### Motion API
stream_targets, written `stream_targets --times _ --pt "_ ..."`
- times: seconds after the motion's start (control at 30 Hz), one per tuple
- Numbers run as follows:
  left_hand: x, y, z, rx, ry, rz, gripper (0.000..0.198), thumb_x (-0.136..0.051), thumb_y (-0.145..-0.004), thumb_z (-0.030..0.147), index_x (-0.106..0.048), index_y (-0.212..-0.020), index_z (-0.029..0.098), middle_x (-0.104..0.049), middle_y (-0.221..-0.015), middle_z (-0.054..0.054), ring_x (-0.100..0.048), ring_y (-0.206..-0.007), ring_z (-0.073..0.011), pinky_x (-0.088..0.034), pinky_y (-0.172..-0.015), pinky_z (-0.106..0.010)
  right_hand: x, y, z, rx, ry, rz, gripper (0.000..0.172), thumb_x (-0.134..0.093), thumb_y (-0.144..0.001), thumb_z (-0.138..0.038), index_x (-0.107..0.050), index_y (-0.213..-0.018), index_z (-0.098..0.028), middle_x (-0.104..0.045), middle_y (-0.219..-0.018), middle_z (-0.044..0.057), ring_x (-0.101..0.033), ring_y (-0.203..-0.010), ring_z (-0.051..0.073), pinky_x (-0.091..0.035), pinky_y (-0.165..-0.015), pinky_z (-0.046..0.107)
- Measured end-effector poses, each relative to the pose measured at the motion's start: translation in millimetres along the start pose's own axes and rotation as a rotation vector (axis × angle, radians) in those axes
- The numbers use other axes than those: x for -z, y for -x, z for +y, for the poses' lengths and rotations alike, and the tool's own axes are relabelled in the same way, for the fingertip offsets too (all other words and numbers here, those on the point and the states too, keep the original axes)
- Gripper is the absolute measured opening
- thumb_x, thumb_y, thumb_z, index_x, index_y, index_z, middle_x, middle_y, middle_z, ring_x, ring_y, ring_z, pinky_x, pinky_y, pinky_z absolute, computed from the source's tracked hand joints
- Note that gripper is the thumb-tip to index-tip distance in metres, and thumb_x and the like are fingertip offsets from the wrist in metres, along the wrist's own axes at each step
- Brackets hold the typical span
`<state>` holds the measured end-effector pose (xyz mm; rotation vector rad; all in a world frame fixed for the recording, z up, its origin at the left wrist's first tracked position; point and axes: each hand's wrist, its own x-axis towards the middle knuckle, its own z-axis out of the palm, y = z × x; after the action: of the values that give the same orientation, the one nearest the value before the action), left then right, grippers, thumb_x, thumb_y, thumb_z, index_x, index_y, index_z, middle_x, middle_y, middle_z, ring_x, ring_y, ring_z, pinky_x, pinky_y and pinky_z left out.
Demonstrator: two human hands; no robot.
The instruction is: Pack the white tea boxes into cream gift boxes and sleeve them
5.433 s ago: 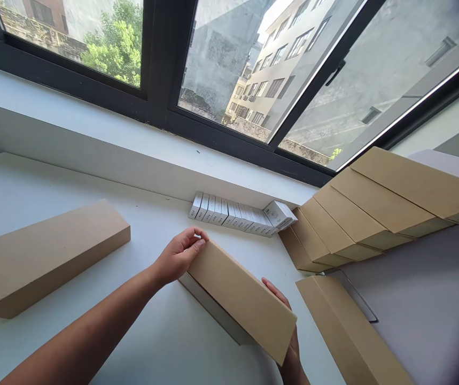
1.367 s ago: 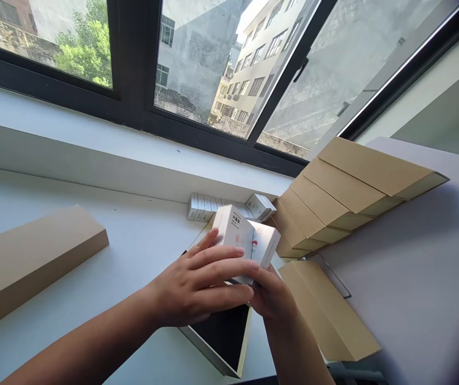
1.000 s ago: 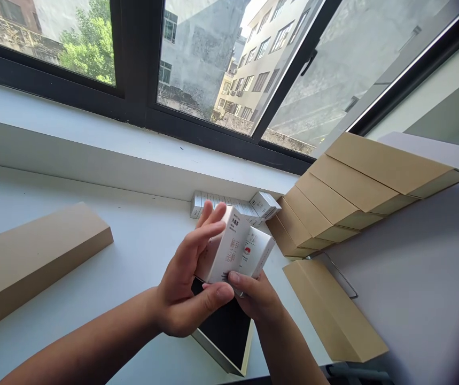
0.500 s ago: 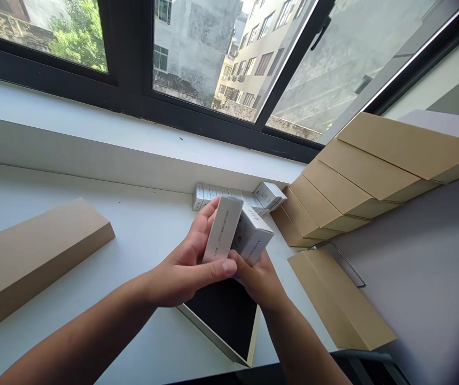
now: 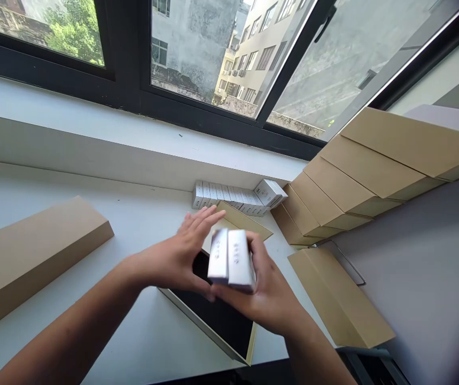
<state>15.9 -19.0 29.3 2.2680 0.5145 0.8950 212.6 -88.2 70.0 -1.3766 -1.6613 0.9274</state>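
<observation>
Two small white boxes (image 5: 229,259), side by side with printed narrow faces up, are gripped in my right hand (image 5: 267,289). My left hand (image 5: 177,256) is open beside them, its fingers spread; its thumb tip is close to the lower left corner of the boxes, and contact is unclear. Below both hands lies an open tan box (image 5: 209,321) with a black interior. Its far end shows beyond the fingers, and the held boxes hide part of the inside.
A row of small white boxes (image 5: 229,195) stands against the window ledge. Large tan boxes (image 5: 357,176) are stacked at the right, with another tan piece (image 5: 341,299) below them. At the left lies a long tan box (image 5: 40,246). Something dark (image 5: 369,366) sits at the lower right.
The two white boxes have been turned side by side and lowered toward the open box. My left hand has let go of them and spread its fingers; my right hand now holds both.
</observation>
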Motion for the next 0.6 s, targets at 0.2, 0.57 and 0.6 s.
stream_targets --times 0.2,0.57,0.6 --pt "33.4 16.0 -53.6 0.342 -0.072 -0.155 0.091 -0.080 -0.072 0.057 -0.043 -0.151 0.031 -0.050 -0.153 -0.013 -0.047 -0.141 -0.0352 -0.046 -0.110 -0.046 4.8 22.6 21.9 -0.229 0.406 -0.356 0.051 -0.080 -0.068 -0.031 -0.050 -0.109 -0.026 -0.064 -0.099 0.001 -0.060 -0.084 0.021 -0.045 -0.069 0.031" --pt "-10.5 27.0 -163.0 0.765 -0.150 0.301 0.077 -0.057 -0.087 0.055 -0.034 -0.151 0.017 -0.040 -0.158 -0.019 -0.032 -0.149 -0.0365 -0.027 -0.120 -0.053 -11.1 21.7 56.2 -0.366 0.735 -0.482 0.063 -0.073 -0.065 -0.041 -0.051 -0.120 -0.020 -0.067 -0.107 0.010 -0.062 -0.096 0.030 -0.046 -0.079 0.040" --pt "-12.9 25.3 -166.0 0.768 -0.169 0.304 0.083 -0.062 -0.084 0.055 -0.031 -0.152 0.018 -0.038 -0.159 -0.019 -0.029 -0.150 -0.0377 -0.023 -0.121 -0.054 -12.1 22.2 58.6 -0.369 0.762 -0.484 0.066 -0.073 -0.064 -0.040 -0.052 -0.123 -0.020 -0.067 -0.111 0.012 -0.062 -0.101 0.032 -0.047 -0.084 0.044"
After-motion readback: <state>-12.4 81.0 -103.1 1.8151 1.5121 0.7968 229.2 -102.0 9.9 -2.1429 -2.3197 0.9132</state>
